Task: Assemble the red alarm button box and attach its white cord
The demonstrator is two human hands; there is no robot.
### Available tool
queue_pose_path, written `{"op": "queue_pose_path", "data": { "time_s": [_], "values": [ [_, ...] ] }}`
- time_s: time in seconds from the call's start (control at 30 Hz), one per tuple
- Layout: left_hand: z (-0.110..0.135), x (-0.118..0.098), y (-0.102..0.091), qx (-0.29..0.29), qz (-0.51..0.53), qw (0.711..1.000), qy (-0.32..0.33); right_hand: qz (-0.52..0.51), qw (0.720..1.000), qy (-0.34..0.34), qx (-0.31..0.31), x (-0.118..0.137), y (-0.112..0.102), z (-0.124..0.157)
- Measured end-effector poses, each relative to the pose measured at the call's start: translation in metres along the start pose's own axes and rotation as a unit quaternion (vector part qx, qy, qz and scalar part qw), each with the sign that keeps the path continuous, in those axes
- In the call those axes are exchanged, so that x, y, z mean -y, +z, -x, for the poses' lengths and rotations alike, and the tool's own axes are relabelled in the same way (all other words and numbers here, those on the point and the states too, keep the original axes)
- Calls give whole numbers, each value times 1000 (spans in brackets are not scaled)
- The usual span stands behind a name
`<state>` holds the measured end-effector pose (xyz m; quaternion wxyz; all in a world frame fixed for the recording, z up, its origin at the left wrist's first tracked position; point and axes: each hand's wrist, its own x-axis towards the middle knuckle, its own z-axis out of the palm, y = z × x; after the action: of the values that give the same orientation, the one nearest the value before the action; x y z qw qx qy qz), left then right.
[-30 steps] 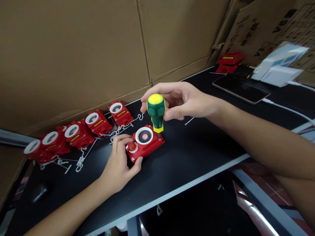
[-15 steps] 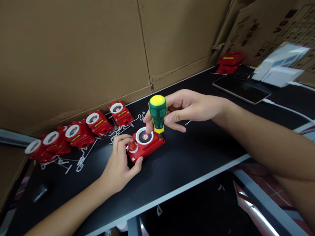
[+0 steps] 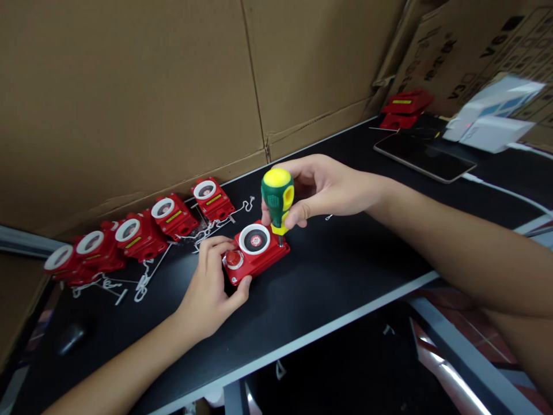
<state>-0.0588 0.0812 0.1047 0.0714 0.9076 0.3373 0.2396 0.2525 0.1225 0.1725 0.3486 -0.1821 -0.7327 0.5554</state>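
Note:
A red box-shaped device point(image 3: 256, 252) with a white-ringed round window and a red button lies on the black table point(image 3: 328, 288). My left hand point(image 3: 211, 288) grips its near left end, thumb below and fingers by the button. My right hand point(image 3: 322, 187) is closed round a stubby screwdriver point(image 3: 277, 199) with a green and yellow handle. The screwdriver stands upright with its tip on the device's right corner.
A row of several similar red devices point(image 3: 138, 233) with white cords lies along the cardboard wall at the left. A dark tablet point(image 3: 425, 158), two more red parts point(image 3: 404, 106) and a white box point(image 3: 492, 118) sit at the back right. The table's front edge runs close below my hands.
My right hand's fingers have shifted round the screwdriver handle, turning it in place. The left hand and the device have stayed put.

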Motion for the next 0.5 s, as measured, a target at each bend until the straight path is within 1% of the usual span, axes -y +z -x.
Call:
{"op": "queue_pose_path", "data": {
  "time_s": [0.1, 0.43, 0.5],
  "values": [
    [0, 0, 0, 0, 1, 1000, 1, 24, 999, 1, -29, -2, 1, 0],
    [0, 0, 0, -1, 7, 1000, 0, 9, 992, -89, -94, -22, 14, -7],
    [0, 0, 0, 1, 6, 1000, 0, 12, 991, -97, -91, -23, 13, -7]
  ]
}}
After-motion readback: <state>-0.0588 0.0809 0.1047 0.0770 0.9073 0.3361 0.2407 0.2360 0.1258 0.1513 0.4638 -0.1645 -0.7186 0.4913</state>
